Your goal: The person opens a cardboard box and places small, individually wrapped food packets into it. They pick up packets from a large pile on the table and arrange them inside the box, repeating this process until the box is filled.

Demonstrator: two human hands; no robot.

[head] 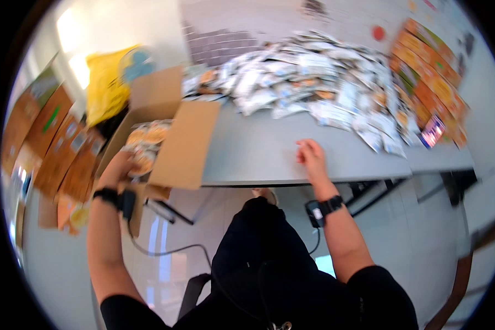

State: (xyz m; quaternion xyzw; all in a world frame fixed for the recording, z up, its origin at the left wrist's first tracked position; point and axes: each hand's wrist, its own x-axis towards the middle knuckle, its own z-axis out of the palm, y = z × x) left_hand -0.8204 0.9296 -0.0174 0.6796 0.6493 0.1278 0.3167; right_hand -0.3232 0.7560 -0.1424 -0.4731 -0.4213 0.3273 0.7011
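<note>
My left hand (pixel 126 163) reaches into an open cardboard box (pixel 185 144) at the left end of the table. Its fingers touch a clear-fronted packet (pixel 142 164) with round, orange-brown contents; they are partly hidden, so I cannot tell whether they grip it. More such packets (pixel 152 133) lie inside the box. Over the table's front part, my right hand (pixel 312 159) is loosely curled with nothing visible in it. Beyond it spreads a large heap of white-backed packets (pixel 297 78), some showing their round contents. Motion blur softens the view.
The grey tabletop (pixel 255 144) has its front edge just before my knees. Orange printed cartons (pixel 431 82) and a lit phone (pixel 432 131) are at right. More cartons (pixel 53 136) and a yellow bag (pixel 107 86) stand left. Cables (pixel 169 251) run from both wrist devices.
</note>
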